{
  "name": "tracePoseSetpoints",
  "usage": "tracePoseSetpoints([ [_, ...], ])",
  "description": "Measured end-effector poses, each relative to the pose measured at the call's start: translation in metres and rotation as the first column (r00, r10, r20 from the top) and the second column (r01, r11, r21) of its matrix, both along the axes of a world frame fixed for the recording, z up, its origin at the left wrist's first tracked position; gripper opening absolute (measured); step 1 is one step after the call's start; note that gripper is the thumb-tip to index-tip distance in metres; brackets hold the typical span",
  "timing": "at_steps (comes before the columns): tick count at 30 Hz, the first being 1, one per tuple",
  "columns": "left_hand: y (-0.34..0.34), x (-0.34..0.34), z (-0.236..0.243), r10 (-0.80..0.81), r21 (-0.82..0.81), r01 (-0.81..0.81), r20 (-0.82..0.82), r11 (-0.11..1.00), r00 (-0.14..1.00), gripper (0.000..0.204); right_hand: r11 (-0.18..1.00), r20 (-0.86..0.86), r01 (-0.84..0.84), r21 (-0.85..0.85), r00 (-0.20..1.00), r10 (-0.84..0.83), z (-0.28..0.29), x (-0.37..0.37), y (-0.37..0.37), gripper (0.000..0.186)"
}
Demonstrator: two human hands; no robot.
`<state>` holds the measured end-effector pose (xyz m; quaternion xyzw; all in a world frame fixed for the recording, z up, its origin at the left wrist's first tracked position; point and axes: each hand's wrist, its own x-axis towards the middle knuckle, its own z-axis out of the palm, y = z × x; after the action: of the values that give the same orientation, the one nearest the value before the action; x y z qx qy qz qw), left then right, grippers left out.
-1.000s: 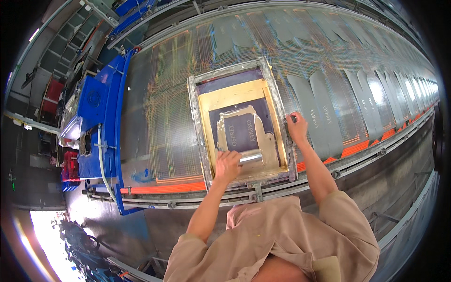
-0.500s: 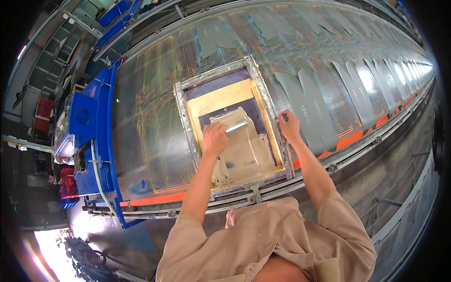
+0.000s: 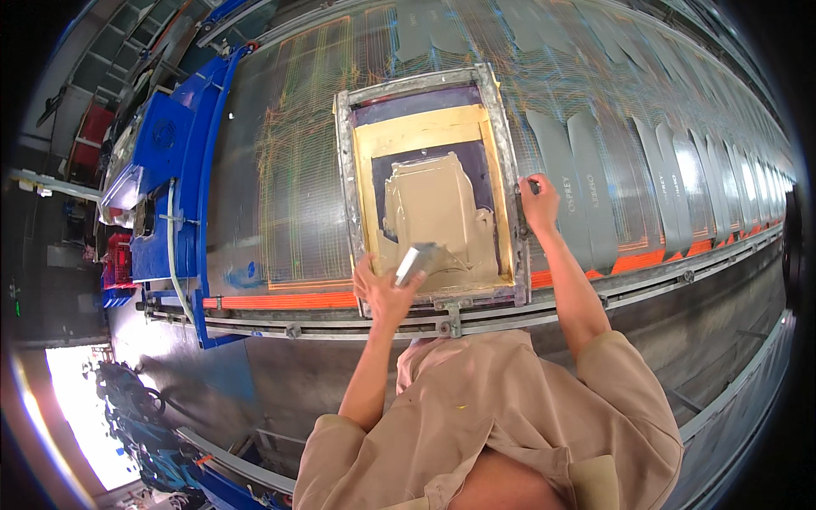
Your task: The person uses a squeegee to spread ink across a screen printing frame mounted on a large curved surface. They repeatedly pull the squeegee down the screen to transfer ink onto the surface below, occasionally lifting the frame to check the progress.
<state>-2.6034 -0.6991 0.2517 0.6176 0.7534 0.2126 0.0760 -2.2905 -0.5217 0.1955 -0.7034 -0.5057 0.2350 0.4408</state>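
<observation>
Long and dark, the desk [image 3: 234, 204] runs beneath a web of coloured lines, its right end dwindling toward the rim of my view. My metal-faced squeegee [image 3: 416, 262] is over the near left part of the screen frame [image 3: 503, 127], which lies at the desk's near edge, toward its left end. My left hand [image 3: 389, 293] grips it loosely, thumb and fingers closed on one end, other fingers fanned out; I judge the tilt keeps my knuckles out of the tan ink [image 3: 429, 204]. My right hand [image 3: 541, 202] is at the frame's right bar, fingers pinched around a small dark piece, probably to steady the frame. A bracket [image 3: 453, 321] meets the metal rail [image 3: 255, 320] along the near edge, which I take as a stop for lining up. Yellowish tape [image 3: 425, 126] borders the mesh, likely to contain the ink.

Beyond the right bar, grey fabric panels [image 3: 591, 195] lie in rows, spaced perhaps so prints stay apart. Blue machinery [image 3: 170, 229] stands at the left end.

Ink covers whatever pattern the mesh carries; I cannot tell whether the blade touches it, nor what that dark piece is. Distant panels blur into glare.
</observation>
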Motion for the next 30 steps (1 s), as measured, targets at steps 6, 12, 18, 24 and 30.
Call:
tracePoseSetpoints([
  [6,0.019,-0.054,-0.02,0.3,-0.273,-0.23,0.251,0.934,0.921,0.059,1.0,-0.032,0.019,0.019,0.999,-0.018,0.023,-0.002,-0.009,0.027],
  [12,0.035,-0.071,-0.011,0.275,-0.222,-0.165,0.819,0.961,0.503,0.051,0.998,0.017,-0.02,0.067,1.0,0.019,0.044,0.007,-0.004,0.028],
  [18,-0.035,-0.076,0.06,0.262,-0.178,-0.241,0.885,0.954,0.385,0.056,0.985,-0.008,-0.081,0.154,0.997,0.083,0.088,-0.016,-0.021,0.033],
  [24,-0.182,-0.144,0.091,0.272,0.047,-0.553,0.834,0.832,0.48,0.048,0.932,-0.417,-0.36,0.05,0.84,0.347,0.157,-0.115,-0.105,0.018],
  [30,-0.35,-0.244,0.162,0.231,0.057,-0.767,0.937,0.639,0.261,0.04,0.716,-0.488,-0.671,0.192,0.568,0.663,0.191,-0.345,-0.185,0.014],
])
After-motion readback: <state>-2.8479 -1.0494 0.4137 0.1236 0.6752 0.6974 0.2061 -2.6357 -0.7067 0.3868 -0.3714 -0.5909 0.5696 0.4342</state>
